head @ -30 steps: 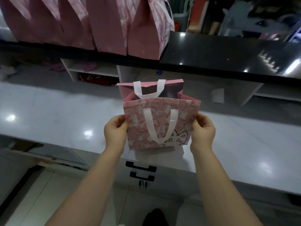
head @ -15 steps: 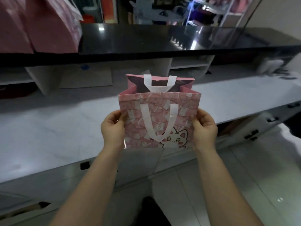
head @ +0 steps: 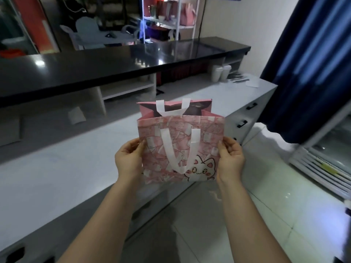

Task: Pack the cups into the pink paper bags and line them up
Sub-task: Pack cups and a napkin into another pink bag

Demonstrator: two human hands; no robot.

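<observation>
Both of my hands are gripping one pink paper bag [head: 207, 141], holding it upright in the air in front of me, over the near edge of the white counter [head: 76, 158]. My left hand [head: 129, 160] is clasping the bag's left side, thumb pressing on the front panel and fingers curling round the edge; my right hand [head: 230, 160] is clasping the right side the same way. The bag's mouth is gaping open at the top, showing a dark inside, and I cannot tell whether anything is sitting in it. One white ribbon handle [head: 179, 166] is hanging down in a loop over the front panel, while the rear handle [head: 171, 109] is drooping across the open mouth. A cartoon cat [head: 201, 169] is showing at the front's lower right corner. Two white cups [head: 221, 73] are standing side by side at the far right end of the white counter, well apart from the bag, near the end of the black upper counter [head: 114, 67]. A blue curtain [head: 313, 63] is hanging at the right.
</observation>
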